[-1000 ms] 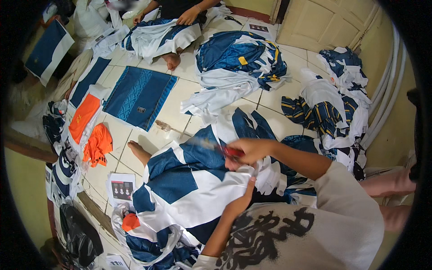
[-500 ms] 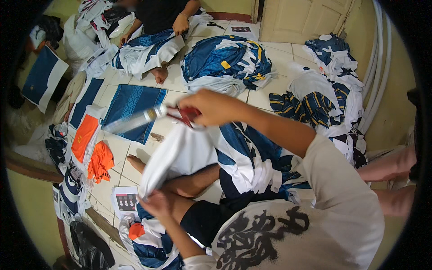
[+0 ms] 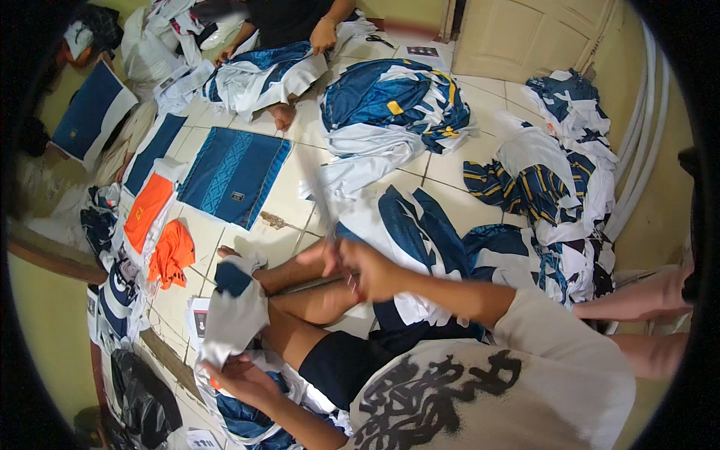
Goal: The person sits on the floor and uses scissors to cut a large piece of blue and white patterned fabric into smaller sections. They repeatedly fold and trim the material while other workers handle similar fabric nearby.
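My left hand (image 3: 244, 381), at the lower left, has its fingers closed on the lower edge of a white fabric piece with a blue patch (image 3: 236, 319). The fabric hangs beside my bent leg. Over my lap, my right hand (image 3: 356, 268) is wrapped round the red handles of a pair of scissors (image 3: 321, 199). Their blades point away from me, blurred by motion. Beyond the right hand lie blue and white fabric pieces (image 3: 420, 232). More blue and white cloth (image 3: 251, 412) lies below my left hand.
Across the floor another person (image 3: 292, 34) handles blue and white cloth. A blue patterned panel (image 3: 236, 176), orange pieces (image 3: 171, 253) and a rounded fabric bundle (image 3: 394, 101) lie on the tiles. Striped cloth (image 3: 525, 184) is heaped right; a black bag (image 3: 146, 397) sits lower left.
My right hand has come down toward my lap, and the scissors have swung from pointing left to pointing away. My left hand has moved down and left with the fabric.
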Demonstrator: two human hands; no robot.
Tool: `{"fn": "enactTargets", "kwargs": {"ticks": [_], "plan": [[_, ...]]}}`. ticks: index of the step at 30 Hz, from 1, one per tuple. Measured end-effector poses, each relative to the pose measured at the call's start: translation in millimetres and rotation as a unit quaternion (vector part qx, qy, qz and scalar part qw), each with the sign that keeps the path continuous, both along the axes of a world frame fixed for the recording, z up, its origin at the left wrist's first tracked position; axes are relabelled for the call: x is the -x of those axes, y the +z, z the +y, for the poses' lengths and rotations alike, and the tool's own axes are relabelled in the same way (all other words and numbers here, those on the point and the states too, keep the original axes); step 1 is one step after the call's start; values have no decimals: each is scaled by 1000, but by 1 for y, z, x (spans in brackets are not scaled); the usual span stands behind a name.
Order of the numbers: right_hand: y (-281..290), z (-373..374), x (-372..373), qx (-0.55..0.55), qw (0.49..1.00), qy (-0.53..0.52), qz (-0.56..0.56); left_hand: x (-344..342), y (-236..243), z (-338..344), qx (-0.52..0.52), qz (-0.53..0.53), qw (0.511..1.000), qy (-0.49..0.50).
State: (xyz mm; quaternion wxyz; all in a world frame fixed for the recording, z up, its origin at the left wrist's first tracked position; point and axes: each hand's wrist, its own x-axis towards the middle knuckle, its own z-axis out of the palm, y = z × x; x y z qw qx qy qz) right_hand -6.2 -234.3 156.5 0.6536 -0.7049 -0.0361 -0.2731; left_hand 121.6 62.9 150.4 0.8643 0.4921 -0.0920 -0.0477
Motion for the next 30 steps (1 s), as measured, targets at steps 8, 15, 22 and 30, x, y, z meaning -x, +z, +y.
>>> {"fn": "enactTargets", "kwargs": {"ticks": [8,15,22,30], "plan": [[-26,43,-32,81,970,-218,74,98,10,-63,-56,-205,973,88],[82,-70,20,-247,947,-171,-111,-21,-105,-13,-440,-58,830,337],[170,-169,64,19,953,-265,-145,-14,-144,22,-574,-288,761,-90],[191,-264,41,315,858,-392,107,-158,-87,170,-587,-148,792,-79]]}}
